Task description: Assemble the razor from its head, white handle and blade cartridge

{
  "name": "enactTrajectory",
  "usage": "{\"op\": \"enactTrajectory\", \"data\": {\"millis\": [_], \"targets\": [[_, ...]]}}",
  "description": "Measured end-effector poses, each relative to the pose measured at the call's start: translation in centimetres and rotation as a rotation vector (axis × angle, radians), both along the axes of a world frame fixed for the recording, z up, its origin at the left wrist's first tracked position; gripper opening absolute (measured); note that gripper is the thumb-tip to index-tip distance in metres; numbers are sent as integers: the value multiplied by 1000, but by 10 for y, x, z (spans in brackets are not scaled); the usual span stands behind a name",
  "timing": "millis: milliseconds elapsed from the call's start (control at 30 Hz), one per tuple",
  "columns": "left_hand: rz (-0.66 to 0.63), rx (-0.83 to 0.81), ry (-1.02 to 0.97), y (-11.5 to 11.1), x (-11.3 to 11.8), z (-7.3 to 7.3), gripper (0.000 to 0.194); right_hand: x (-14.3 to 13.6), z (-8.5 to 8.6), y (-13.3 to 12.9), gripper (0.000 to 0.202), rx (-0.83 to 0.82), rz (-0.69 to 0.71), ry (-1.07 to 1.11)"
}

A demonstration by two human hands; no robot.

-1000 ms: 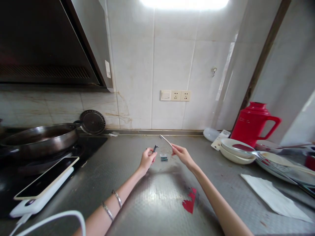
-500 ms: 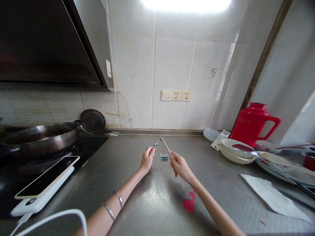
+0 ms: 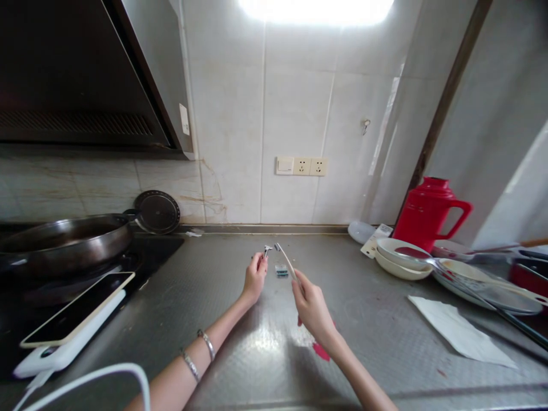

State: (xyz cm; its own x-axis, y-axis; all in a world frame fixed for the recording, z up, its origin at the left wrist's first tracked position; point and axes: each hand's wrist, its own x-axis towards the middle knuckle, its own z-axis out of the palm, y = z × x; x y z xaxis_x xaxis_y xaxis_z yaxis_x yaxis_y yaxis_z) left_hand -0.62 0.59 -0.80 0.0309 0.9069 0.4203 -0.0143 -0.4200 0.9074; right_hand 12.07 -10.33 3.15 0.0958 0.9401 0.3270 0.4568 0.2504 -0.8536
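Note:
Near the middle of the metal counter (image 3: 205, 308), my left hand (image 3: 256, 278) is closed around a small razor (image 3: 267, 250) with its metal head up. My right hand (image 3: 311, 299) grips a toothbrush (image 3: 286, 260), white-handled, by its lower end. The dark bristles are just right of the razor head, with a small gap between them. A small clear pack with dark green pieces (image 3: 281, 272) lies on the counter between my hands. Beneath my right wrist a red patch (image 3: 321, 351) shows partly.
At left, a steel pan (image 3: 68, 245) sits on the stove beside a phone (image 3: 79, 308) on a white power bank with a cable. At right are stacked bowls (image 3: 402, 265), a red thermos (image 3: 424, 214), plates and a white napkin (image 3: 458, 331).
The razor head has turned and the toothbrush bristles have come closer to it. My right hand has shifted slightly left and down. The whole view has moved a little.

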Motion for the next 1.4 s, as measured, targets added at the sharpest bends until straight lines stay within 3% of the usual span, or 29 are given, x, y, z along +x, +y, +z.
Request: {"op": "enactTrajectory", "data": {"millis": [133,333,500,900,1133,1400], "targets": [[-15,49,81,-3,2,-1,27,-3,5,10,42,29,-32,-39],[98,80,94,-1,-4,0,26,-13,-5,-6,38,47,29,-115],[105,107,116,-7,-1,3,24,-13,-3,1,42,66,-75,-112],[129,147,157,-15,5,5,22,-12,-8,-2,46,63,-153,-170],[136,164,165,-16,6,2,22,-23,-20,-12,49,72,-208,-219],[108,145,138,-21,12,5,22,-21,-9,-14,47,106,-222,-204]]}}
